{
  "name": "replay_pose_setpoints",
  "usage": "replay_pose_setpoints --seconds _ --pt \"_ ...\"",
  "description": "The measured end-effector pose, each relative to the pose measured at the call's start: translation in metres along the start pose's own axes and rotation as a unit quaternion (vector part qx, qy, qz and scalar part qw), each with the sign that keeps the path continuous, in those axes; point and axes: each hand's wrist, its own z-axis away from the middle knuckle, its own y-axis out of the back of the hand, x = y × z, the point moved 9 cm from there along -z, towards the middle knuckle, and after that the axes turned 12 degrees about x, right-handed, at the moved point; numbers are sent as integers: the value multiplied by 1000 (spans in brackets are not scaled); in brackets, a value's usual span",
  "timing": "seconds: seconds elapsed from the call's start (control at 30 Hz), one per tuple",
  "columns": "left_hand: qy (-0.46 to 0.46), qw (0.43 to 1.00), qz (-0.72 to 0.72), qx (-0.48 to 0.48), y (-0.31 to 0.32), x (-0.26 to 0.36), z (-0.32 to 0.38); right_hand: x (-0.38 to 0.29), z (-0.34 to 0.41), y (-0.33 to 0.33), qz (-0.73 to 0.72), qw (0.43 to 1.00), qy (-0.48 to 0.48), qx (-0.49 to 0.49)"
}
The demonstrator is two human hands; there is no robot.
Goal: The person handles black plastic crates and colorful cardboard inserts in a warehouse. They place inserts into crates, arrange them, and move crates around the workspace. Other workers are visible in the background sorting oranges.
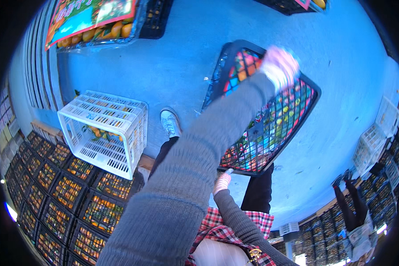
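Observation:
A black plastic lattice crate point(282, 133) stands before me at a slant, with a colourful printed sheet showing through its mesh. Clear film shows along its left side. At its near edge my right hand point(222, 182), in a pale glove, grips the rim. My left arm reaches across the crate, covering part of it. My left hand point(281, 68), also in a pale covering, is motion-blurred over the crate's far part; its finger positions are unclear.
A white plastic crate point(138, 133) lies on its side at left, leafy oranges point(98, 133) inside. Black crates of oranges point(66, 189) fill the lower left. A packed crate point(119, 31) sits upper left. Another person point(355, 212) and white crates point(369, 149) are at right.

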Motion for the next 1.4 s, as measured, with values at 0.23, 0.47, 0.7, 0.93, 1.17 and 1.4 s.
replay_pose_setpoints --seconds 0.23,0.47,0.7,0.93,1.17,1.4 --pt "237 926 143 255 67 -55 226 -230 102 -37 399 746 510 -152" --pt "513 801 226 210 26 -107 353 -309 356 -184 368 11 887 -277" --pt "511 750 389 157 -9 -82 348 -268 350 -245 585 -227 743 -231" --pt "487 814 251 192 18 -64 340 -266 349 -257 646 -242 699 -188" --pt "558 758 325 -93 -32 -77 338 -262 344 -258 652 -255 682 -213" --pt "621 553 475 288 -26 -73 382 -252 344 -257 574 -199 762 -225"
